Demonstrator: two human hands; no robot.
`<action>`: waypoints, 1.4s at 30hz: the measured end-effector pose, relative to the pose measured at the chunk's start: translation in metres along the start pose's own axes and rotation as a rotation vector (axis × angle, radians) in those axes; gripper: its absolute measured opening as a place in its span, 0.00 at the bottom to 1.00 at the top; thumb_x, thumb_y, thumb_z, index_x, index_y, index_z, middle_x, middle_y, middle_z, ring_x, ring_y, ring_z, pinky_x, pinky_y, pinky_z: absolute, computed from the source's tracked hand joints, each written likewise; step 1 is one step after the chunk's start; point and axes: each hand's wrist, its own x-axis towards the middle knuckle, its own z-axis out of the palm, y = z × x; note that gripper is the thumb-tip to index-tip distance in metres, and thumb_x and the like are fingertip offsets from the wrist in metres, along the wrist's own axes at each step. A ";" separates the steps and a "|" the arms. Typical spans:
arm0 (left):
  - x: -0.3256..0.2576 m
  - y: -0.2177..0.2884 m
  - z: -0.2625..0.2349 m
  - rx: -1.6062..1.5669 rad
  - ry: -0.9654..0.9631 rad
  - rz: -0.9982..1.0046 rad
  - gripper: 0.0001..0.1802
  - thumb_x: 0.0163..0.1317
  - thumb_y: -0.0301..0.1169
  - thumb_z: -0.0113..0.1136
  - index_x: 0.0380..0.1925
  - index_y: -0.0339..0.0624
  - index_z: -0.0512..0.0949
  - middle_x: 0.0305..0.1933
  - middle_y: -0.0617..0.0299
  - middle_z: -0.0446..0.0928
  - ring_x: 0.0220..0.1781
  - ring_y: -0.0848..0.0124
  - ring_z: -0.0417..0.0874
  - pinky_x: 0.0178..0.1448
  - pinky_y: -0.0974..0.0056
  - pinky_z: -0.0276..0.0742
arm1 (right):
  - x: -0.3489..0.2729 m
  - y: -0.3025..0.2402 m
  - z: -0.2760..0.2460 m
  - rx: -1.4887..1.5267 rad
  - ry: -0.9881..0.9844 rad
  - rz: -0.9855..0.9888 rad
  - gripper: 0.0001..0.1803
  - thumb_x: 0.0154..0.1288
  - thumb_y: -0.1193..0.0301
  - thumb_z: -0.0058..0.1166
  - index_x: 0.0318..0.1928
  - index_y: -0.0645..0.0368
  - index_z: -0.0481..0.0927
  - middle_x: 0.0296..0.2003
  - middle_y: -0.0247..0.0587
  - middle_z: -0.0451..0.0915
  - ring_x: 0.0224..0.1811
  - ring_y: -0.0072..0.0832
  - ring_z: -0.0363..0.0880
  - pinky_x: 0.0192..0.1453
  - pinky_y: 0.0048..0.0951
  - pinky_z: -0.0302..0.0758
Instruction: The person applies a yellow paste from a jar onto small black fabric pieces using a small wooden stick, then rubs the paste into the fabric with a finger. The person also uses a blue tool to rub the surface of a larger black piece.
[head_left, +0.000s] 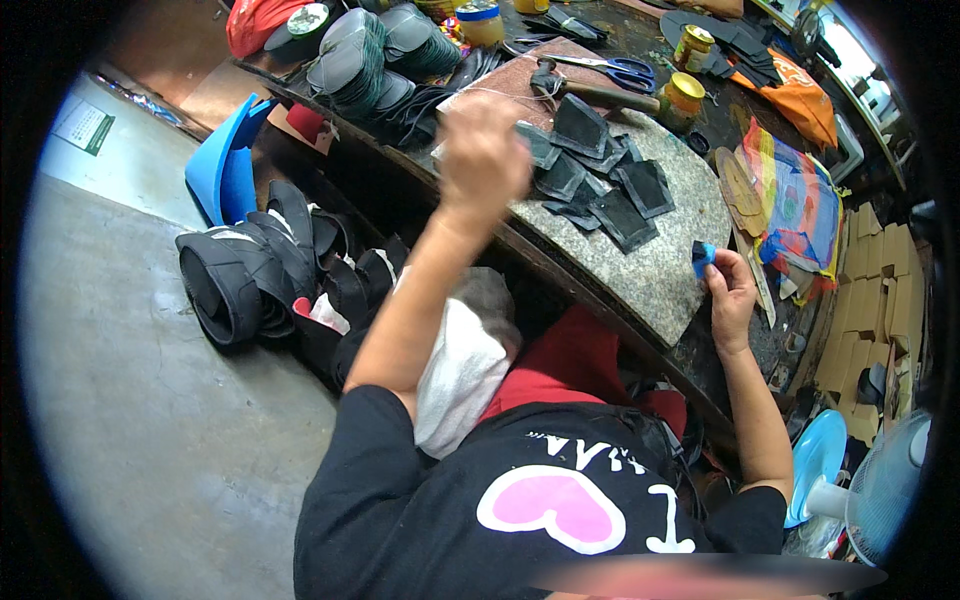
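My right hand [735,290] is closed in a pinch on a small blue-and-black piece [702,257], held at the right edge of the grey speckled stone slab [660,290]. Smeared by motion, my left hand [484,160] is raised by the slab's left end; its fingers cannot be made out. Several black, flat, four-sided patches [622,215] lie overlapping on the slab between my hands. Behind them rests a hammer [610,97] with a wooden handle. Scissors [628,72] with blue handles lie farther back.
Bundled grey sole-shaped pieces [350,50] sit at the back left. Yellow jars [682,97] stand behind the slab, and a colourful mesh bag [800,205] lies right. Black curved shoe parts [240,280] are heaped left of the bench. A fan [885,490] stands at lower right.
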 end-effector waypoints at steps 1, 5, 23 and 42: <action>0.017 -0.034 0.004 0.173 -0.016 0.002 0.22 0.51 0.26 0.66 0.49 0.43 0.81 0.55 0.56 0.78 0.60 0.55 0.72 0.67 0.52 0.69 | -0.002 0.004 0.000 -0.007 0.005 -0.007 0.11 0.73 0.72 0.57 0.52 0.62 0.78 0.42 0.29 0.79 0.41 0.15 0.75 0.46 0.19 0.72; 0.049 -0.121 0.026 0.548 -0.439 -0.063 0.24 0.56 0.30 0.63 0.56 0.50 0.81 0.60 0.61 0.81 0.63 0.56 0.74 0.66 0.52 0.71 | 0.003 0.013 0.001 -0.026 0.004 0.000 0.11 0.74 0.73 0.56 0.52 0.62 0.78 0.42 0.29 0.79 0.41 0.16 0.74 0.47 0.20 0.73; 0.152 -0.165 0.051 0.236 -0.264 -0.137 0.20 0.61 0.34 0.56 0.53 0.47 0.82 0.55 0.42 0.80 0.52 0.46 0.85 0.60 0.46 0.80 | 0.005 0.009 0.004 0.031 0.025 0.038 0.10 0.73 0.74 0.57 0.52 0.63 0.78 0.42 0.31 0.80 0.43 0.17 0.76 0.49 0.20 0.74; 0.209 -0.069 0.071 0.185 -0.212 0.081 0.12 0.58 0.32 0.58 0.41 0.41 0.82 0.45 0.41 0.82 0.49 0.47 0.84 0.51 0.49 0.81 | 0.006 0.012 0.004 0.035 0.019 -0.006 0.12 0.74 0.72 0.58 0.53 0.62 0.78 0.41 0.28 0.80 0.36 0.13 0.72 0.41 0.17 0.71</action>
